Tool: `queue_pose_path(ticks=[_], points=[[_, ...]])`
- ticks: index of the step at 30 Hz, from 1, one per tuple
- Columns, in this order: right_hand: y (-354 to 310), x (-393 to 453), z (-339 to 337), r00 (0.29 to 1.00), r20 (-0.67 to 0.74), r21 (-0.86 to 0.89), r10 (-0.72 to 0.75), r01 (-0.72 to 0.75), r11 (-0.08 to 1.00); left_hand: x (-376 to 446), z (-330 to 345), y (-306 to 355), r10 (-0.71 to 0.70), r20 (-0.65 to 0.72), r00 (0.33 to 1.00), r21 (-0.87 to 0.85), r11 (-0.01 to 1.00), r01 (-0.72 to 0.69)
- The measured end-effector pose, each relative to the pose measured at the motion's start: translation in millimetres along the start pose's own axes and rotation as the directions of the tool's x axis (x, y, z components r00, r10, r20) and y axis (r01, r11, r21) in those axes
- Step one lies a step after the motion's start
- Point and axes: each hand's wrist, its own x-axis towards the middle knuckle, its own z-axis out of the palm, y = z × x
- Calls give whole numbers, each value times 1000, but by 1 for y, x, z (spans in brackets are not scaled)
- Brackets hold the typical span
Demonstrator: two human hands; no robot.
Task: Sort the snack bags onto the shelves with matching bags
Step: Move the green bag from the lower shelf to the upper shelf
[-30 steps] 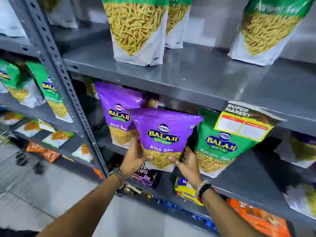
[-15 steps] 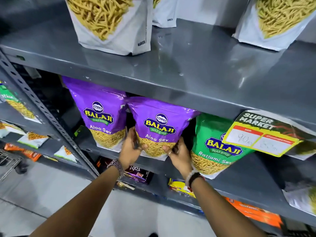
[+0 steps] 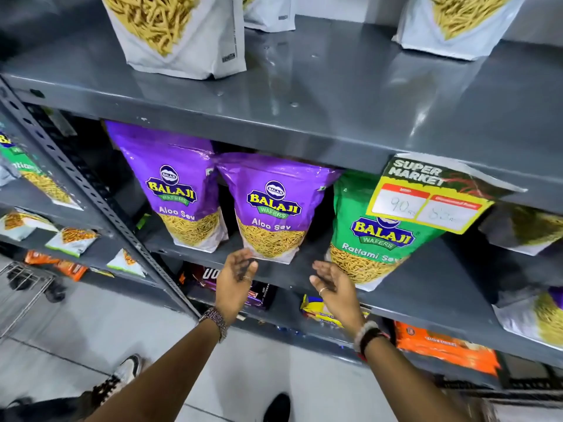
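A purple Aloo Sev bag [image 3: 274, 208] stands upright on the grey middle shelf [image 3: 426, 281], right beside a matching purple Aloo Sev bag [image 3: 176, 190] on its left. A green Ratlami Sev bag [image 3: 374, 239] leans to its right. My left hand [image 3: 236, 278] is open just below the purple bag's lower left corner, fingers apart, holding nothing. My right hand [image 3: 333, 284] is open too, in front of the shelf edge between the purple and green bags, touching neither.
A yellow price tag [image 3: 426, 199] hangs from the upper shelf [image 3: 335, 95], which carries white-bottomed sev bags. A perforated steel upright [image 3: 91, 193] divides off the left rack of small packets. Lower shelves hold dark, yellow and orange packs. A wire cart [image 3: 21, 287] stands at left.
Both hands have let go of the purple bag, which now stands on the shelf, and have drawn back toward me with fingers spread.
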Motion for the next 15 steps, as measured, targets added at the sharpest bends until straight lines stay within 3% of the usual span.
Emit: queue_pose_path(ticks=[10,13,15], points=[[14,-20,-86,941,-336,-130,49,-97,987,8,80,11,-8,305,952,-21,1000,16],[10,-17,-95,877,-476,3,66,-73,997,14,106,23,-37,457,888,-42,997,63],[8,-13,-101,880,-470,116,67,-13,993,20,120,27,-51,538,841,-19,997,72]])
